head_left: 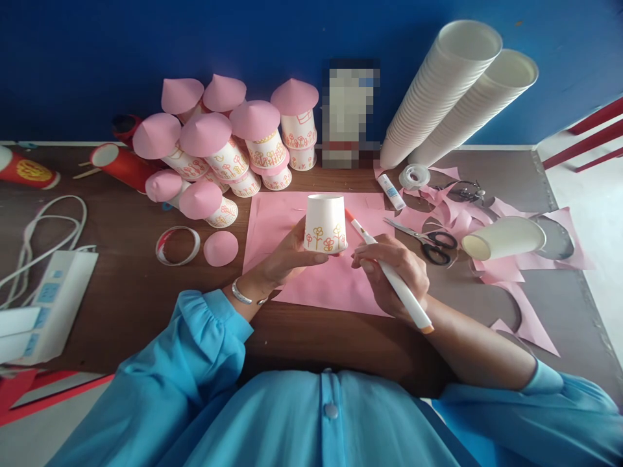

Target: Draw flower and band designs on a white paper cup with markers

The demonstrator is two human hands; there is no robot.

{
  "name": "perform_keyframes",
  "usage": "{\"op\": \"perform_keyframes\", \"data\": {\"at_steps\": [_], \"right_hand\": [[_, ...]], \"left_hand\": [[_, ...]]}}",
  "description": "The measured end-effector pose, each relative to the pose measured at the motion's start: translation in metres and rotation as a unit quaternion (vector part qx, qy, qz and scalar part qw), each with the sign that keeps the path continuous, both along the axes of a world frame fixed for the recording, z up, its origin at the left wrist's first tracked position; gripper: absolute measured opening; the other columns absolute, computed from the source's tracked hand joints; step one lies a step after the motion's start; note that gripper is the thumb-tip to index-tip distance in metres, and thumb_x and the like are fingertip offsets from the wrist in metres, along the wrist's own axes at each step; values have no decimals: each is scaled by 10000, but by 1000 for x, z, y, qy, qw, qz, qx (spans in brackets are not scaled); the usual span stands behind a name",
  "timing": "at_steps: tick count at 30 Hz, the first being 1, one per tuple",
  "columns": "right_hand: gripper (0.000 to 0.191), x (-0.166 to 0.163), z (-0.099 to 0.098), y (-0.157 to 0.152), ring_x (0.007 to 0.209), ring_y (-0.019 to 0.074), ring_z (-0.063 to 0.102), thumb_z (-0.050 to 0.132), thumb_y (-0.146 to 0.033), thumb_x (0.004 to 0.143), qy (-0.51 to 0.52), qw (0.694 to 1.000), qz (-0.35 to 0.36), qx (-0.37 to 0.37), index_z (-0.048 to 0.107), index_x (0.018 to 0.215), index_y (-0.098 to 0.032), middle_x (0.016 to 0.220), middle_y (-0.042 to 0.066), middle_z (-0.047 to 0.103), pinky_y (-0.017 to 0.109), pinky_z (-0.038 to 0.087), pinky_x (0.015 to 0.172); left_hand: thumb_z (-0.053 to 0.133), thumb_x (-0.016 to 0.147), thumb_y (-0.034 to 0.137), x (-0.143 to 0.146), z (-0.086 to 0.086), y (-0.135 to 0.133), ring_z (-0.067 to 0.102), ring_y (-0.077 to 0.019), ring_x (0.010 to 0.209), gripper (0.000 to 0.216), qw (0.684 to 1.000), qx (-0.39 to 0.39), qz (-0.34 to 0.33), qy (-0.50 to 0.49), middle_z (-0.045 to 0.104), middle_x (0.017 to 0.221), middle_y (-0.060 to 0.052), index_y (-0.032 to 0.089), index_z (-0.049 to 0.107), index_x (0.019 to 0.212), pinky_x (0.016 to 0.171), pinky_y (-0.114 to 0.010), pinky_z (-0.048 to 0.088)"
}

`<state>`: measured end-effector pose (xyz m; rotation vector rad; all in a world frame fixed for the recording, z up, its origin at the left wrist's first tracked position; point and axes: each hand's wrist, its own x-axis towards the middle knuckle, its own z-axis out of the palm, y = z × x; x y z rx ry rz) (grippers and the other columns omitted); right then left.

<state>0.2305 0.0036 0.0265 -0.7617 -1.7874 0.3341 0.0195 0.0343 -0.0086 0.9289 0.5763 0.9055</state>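
"Paper cup (325, 224): where is it?"

"Dead centre, upside down, lifted over the pink sheet (331, 285) on the worktop (136, 292). Orange flowers are drawn along its lower edge. The person's left hand (292, 256) has it, grip closed on the rim end from seven o'clock."

"And the right hand (392, 269)?"

"At four o'clock of the cup, grip wrapped round a white marker (409, 301). The orange tip is at the cup's three o'clock side; whether it touches cannot be told."

"Around them?"

"Scissors (428, 239) at two o'clock of that hand, pink-capped cups (228, 143) piled at eleven, stacked white cups (452, 91) at one."
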Motion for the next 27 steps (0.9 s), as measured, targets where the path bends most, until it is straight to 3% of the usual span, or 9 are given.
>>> {"op": "perform_keyframes", "data": {"at_steps": [2,9,20,27], "right_hand": [[198,0,-7,3,667,172,718,610,-163,1043,5,999,-29,13,692,1200,-252,839,12,745,302,605,599],[613,4,-16,13,1145,299,735,780,-260,967,-45,998,-37,-10,519,1521,-264,1276,131,751,482,681,930],[546,0,-18,9,1101,297,757,810,-263,949,-57,997,-42,-2,611,1457,-246,1226,137,768,449,665,918],[552,0,-16,8,1062,292,756,723,-308,1014,-69,997,-27,9,564,1541,-269,1190,127,768,463,669,908]], "left_hand": [[914,767,360,0,0,0,722,-324,1178,592,1000,-7,-2,-13,764,1283,-114,254,713,1314,985,-457,593],[850,863,313,0,8,-2,725,-317,1245,496,998,-41,-17,-51,756,1334,-89,295,712,1339,1086,-511,575],[915,800,351,2,7,-2,700,-351,1274,556,998,-14,-47,-41,750,1316,-132,236,713,1306,1052,-501,594],[962,744,292,3,8,-2,733,-265,1116,553,1000,-16,-20,1,777,1203,-90,234,726,1240,998,-408,588]]}}
